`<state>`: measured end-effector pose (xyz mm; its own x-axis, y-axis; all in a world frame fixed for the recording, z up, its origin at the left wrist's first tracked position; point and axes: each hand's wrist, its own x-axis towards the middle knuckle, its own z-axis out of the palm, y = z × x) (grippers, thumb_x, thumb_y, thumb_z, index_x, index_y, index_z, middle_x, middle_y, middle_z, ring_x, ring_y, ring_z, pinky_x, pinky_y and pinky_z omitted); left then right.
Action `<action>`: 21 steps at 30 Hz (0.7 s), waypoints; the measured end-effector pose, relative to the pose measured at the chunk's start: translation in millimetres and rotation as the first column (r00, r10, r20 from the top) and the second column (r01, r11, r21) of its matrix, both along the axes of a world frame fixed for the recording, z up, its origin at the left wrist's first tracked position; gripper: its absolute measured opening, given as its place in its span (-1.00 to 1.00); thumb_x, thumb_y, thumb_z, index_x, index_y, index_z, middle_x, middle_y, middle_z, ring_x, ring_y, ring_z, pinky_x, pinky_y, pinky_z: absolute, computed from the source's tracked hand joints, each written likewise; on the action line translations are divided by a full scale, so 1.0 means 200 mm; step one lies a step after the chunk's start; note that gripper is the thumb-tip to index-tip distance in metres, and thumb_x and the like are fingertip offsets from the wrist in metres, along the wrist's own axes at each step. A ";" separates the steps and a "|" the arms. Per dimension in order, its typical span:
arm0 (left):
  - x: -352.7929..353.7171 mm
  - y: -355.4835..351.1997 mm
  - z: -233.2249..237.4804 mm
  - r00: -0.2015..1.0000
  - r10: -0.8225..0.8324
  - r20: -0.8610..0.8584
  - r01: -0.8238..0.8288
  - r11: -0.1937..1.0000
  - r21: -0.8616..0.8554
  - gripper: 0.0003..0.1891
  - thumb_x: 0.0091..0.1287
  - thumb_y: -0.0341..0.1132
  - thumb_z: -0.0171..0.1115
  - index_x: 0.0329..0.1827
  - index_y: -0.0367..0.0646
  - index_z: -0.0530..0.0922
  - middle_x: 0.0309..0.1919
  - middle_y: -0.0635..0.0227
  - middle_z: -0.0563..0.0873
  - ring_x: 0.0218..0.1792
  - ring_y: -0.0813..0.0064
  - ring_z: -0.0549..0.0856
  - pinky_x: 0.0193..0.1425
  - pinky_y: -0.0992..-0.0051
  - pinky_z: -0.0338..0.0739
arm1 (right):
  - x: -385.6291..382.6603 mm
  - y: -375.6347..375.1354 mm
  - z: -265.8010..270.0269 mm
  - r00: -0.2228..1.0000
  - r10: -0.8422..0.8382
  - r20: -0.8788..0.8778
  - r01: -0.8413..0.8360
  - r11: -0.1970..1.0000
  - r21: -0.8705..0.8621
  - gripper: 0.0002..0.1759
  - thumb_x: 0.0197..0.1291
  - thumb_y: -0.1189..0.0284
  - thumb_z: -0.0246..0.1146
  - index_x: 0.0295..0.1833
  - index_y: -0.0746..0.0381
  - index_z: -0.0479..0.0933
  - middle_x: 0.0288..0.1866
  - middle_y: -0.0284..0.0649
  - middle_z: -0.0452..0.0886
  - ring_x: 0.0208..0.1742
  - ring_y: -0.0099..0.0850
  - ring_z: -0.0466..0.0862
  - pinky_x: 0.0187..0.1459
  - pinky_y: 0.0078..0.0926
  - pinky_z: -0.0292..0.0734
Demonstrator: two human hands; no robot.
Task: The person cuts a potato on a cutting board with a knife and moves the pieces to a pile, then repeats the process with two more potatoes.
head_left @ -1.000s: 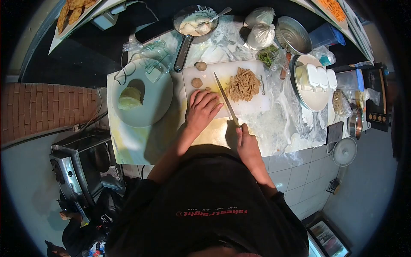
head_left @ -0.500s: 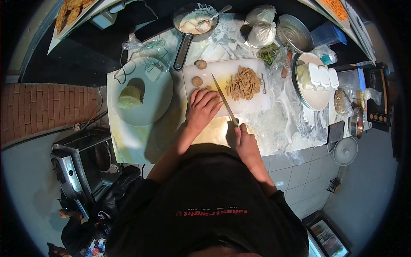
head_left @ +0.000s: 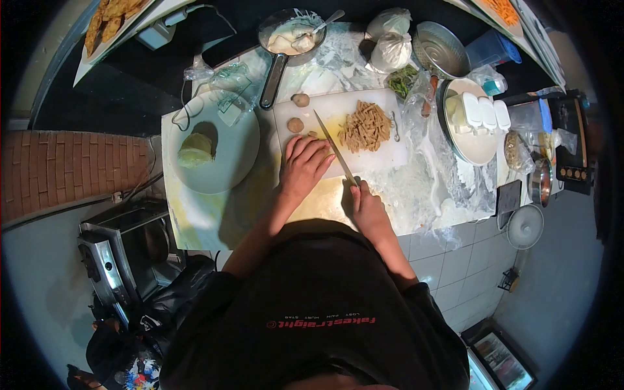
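My right hand [head_left: 366, 207] grips the handle of a long knife [head_left: 333, 143] whose blade lies across a white cutting board [head_left: 385, 155]. My left hand [head_left: 304, 164] rests curled on the board's near left part, fingers over a small brown piece beside the blade. Two round brown balls [head_left: 296, 125] sit at the board's left edge. A heap of brown cut strips [head_left: 365, 127] lies to the right of the blade.
A pale green plate [head_left: 227, 162] with a cabbage wedge [head_left: 195, 149] sits left. A pan [head_left: 289, 32] with white food and a spoon stands behind. White bags [head_left: 391, 42], a metal bowl [head_left: 443, 51], a plate [head_left: 478, 144] with white blocks and crumpled plastic lie right.
The knife blade and my right hand have shifted slightly left and away along the board. My left hand stays on the brown piece.
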<state>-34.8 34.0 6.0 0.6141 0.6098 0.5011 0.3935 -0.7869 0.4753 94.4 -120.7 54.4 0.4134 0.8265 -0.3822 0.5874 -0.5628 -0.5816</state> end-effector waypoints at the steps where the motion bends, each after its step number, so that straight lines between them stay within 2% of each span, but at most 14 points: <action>1: 0.00 0.00 0.00 1.000 -0.001 -0.001 0.001 1.000 0.004 -0.79 0.27 -0.27 0.40 -0.14 -0.21 0.74 -0.04 0.40 0.75 0.10 0.34 0.64 0.35 0.18 0.36 | -0.01 0.01 -0.01 0.999 -0.001 0.040 0.002 1.000 -0.015 -0.58 0.61 0.15 -0.09 0.05 0.32 0.41 -0.44 0.32 0.62 -0.31 0.35 0.64 -0.30 0.21 0.54; 6: 0.00 -0.01 0.02 1.000 0.009 0.000 -0.009 1.000 0.003 -0.79 0.27 -0.28 0.40 -0.10 -0.18 0.73 -0.05 0.40 0.75 0.11 0.34 0.64 0.35 0.20 0.35 | 0.00 0.03 0.01 0.989 0.042 0.144 -0.033 0.997 -0.063 -0.59 0.59 0.15 -0.09 0.13 0.29 0.40 -0.41 0.27 0.66 -0.33 0.30 0.68 -0.32 0.19 0.61; 9: 0.02 -0.02 0.03 0.999 0.040 0.005 -0.040 0.999 0.000 -0.78 0.26 -0.28 0.40 -0.09 -0.15 0.72 -0.06 0.41 0.76 0.11 0.33 0.64 0.35 0.19 0.36 | 0.03 0.01 0.02 0.986 -0.030 0.166 0.037 0.998 -0.041 -0.59 0.59 0.15 -0.08 0.12 0.30 0.41 -0.43 0.27 0.65 -0.35 0.30 0.67 -0.35 0.18 0.60; 14: 0.06 0.01 0.03 1.000 0.002 -0.007 -0.002 1.000 0.017 -0.85 0.24 -0.34 0.40 -0.17 -0.13 0.67 -0.10 0.42 0.73 0.08 0.36 0.64 0.32 0.21 0.38 | 0.06 -0.04 0.03 0.995 -0.102 -0.013 0.102 0.995 0.006 -0.57 0.59 0.15 -0.06 0.07 0.34 0.43 -0.47 0.30 0.62 -0.32 0.35 0.64 -0.34 0.23 0.55; 16: 0.08 0.03 0.02 1.000 -0.011 -0.008 0.011 0.999 0.049 -0.88 0.23 -0.37 0.39 -0.21 -0.12 0.65 -0.14 0.43 0.71 0.04 0.39 0.63 0.29 0.22 0.40 | 0.06 -0.04 0.03 0.993 -0.114 -0.025 0.114 0.993 0.002 -0.57 0.59 0.15 -0.06 0.07 0.35 0.43 -0.48 0.30 0.61 -0.31 0.35 0.64 -0.35 0.23 0.54; 18: 0.10 0.04 0.01 0.998 -0.042 0.048 0.044 0.997 -0.056 -0.87 0.21 -0.43 0.40 -0.21 -0.12 0.65 -0.19 0.39 0.71 -0.01 0.27 0.64 0.25 0.24 0.40 | 0.07 -0.05 0.03 0.991 -0.127 -0.036 0.127 0.992 0.000 -0.57 0.59 0.15 -0.06 0.08 0.35 0.43 -0.48 0.30 0.61 -0.31 0.35 0.63 -0.35 0.23 0.53; 21: 0.10 0.06 0.03 0.997 -0.035 0.063 0.037 0.999 -0.034 -0.86 0.21 -0.43 0.38 -0.20 -0.10 0.62 -0.21 0.41 0.67 -0.07 0.31 0.62 0.16 0.23 0.42 | 0.07 -0.07 0.04 0.988 -0.146 -0.047 0.147 0.989 0.012 -0.57 0.59 0.15 -0.05 0.07 0.34 0.43 -0.49 0.28 0.61 -0.31 0.34 0.64 -0.35 0.22 0.53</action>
